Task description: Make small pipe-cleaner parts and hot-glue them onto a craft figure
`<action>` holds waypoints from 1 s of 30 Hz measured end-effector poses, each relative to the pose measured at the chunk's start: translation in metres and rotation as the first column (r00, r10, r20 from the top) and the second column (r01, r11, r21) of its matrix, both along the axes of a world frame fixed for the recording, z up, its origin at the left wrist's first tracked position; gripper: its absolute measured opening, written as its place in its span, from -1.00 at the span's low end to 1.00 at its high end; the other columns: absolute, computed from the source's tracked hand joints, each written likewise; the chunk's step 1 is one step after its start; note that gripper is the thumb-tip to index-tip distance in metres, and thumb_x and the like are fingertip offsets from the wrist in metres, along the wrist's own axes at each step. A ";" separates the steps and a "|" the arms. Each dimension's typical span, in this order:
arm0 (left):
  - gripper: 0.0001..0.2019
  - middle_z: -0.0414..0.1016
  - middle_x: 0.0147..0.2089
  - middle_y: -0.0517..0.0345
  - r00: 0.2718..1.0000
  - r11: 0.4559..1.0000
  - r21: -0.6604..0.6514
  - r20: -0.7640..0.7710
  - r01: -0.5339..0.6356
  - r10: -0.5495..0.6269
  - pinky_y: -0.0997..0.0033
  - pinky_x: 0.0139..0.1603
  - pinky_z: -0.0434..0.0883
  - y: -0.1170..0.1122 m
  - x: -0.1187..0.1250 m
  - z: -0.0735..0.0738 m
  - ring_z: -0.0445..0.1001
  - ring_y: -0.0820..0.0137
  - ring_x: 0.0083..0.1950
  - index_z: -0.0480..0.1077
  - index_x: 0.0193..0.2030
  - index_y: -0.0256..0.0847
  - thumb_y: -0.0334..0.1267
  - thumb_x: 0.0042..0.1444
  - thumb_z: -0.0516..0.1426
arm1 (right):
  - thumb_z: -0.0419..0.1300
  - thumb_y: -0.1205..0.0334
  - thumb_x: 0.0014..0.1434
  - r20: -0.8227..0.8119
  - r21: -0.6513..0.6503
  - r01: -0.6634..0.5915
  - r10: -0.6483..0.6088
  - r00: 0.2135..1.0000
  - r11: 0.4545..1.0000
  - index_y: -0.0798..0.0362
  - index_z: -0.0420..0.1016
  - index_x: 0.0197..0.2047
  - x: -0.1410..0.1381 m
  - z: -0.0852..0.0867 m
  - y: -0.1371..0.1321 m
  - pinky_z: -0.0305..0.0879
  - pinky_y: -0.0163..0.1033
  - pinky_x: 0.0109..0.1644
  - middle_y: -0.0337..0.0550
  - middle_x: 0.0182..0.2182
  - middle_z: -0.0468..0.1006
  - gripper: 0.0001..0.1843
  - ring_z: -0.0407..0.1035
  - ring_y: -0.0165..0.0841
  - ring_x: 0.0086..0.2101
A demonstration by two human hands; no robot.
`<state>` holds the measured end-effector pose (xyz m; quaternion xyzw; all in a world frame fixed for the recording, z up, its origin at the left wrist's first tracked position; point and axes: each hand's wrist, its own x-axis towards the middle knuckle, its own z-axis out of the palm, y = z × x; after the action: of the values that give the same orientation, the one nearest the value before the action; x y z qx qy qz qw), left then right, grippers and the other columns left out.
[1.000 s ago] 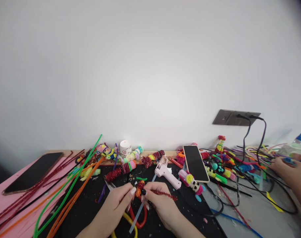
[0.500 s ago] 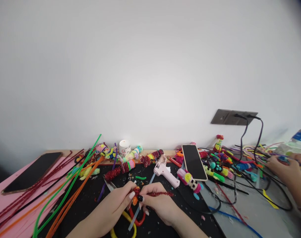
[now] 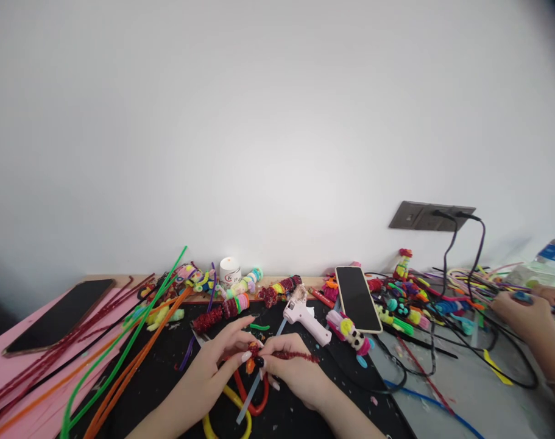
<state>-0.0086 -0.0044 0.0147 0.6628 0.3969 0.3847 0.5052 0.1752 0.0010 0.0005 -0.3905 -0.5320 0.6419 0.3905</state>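
The left hand (image 3: pixel 208 369) is pinching a small red-and-orange craft piece (image 3: pixel 250 361) between thumb and forefinger, its other fingers spreading loosely. The right hand (image 3: pixel 290 369) is pinching the same piece, a glittery red pipe cleaner (image 3: pixel 300 356) trailing across it. Both are working above the black surface (image 3: pixel 345 408), where scissors (image 3: pixel 261 410) (red and yellow handles showing) are lying near a pink glue gun (image 3: pixel 308 321).

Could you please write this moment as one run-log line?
left hand: pinching small red-and-orange fuzzy piece; right hand: pinching same piece, red tinsel strand alongside; beyond: pink plastic glue gun
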 end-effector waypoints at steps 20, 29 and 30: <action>-0.43 0.50 -0.12 0.13 0.980 0.965 -0.261 0.189 -0.012 0.063 0.35 -0.28 0.43 -0.001 0.006 0.006 0.52 0.38 -0.33 0.00 0.23 -0.02 -0.26 0.09 0.11 | 0.22 0.25 -0.03 0.073 0.009 0.070 -0.070 0.995 0.998 0.13 0.45 -0.59 -0.003 0.007 -0.002 -0.02 -0.40 -0.63 -0.31 -0.69 0.36 -0.83 0.07 -0.57 -0.71; -0.44 0.47 -0.16 0.18 0.969 0.952 -0.304 0.219 -0.040 0.111 0.36 -0.23 0.44 0.000 0.009 0.006 0.51 0.41 -0.30 0.00 0.19 -0.02 -0.29 0.07 0.12 | 0.18 0.34 -0.02 0.184 0.150 0.151 -0.177 0.967 0.977 0.13 0.41 -0.59 -0.004 0.011 -0.004 -0.07 -0.38 -0.59 -0.35 -0.70 0.27 -0.85 0.07 -0.52 -0.65; -0.45 0.47 -0.16 0.18 0.968 0.952 -0.304 0.225 -0.041 0.114 0.35 -0.22 0.45 0.000 0.009 0.004 0.51 0.42 -0.30 0.01 0.19 -0.02 -0.29 0.07 0.12 | 0.19 0.35 -0.02 0.186 0.186 0.161 -0.196 0.963 0.969 0.13 0.41 -0.59 -0.004 0.010 -0.004 -0.04 -0.38 -0.57 -0.34 -0.67 0.29 -0.86 0.09 -0.51 -0.63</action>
<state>0.0005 -0.0041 0.0191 0.5116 0.4121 0.4177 0.6276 0.1709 -0.0034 0.0108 -0.4661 -0.5842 0.5130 0.4224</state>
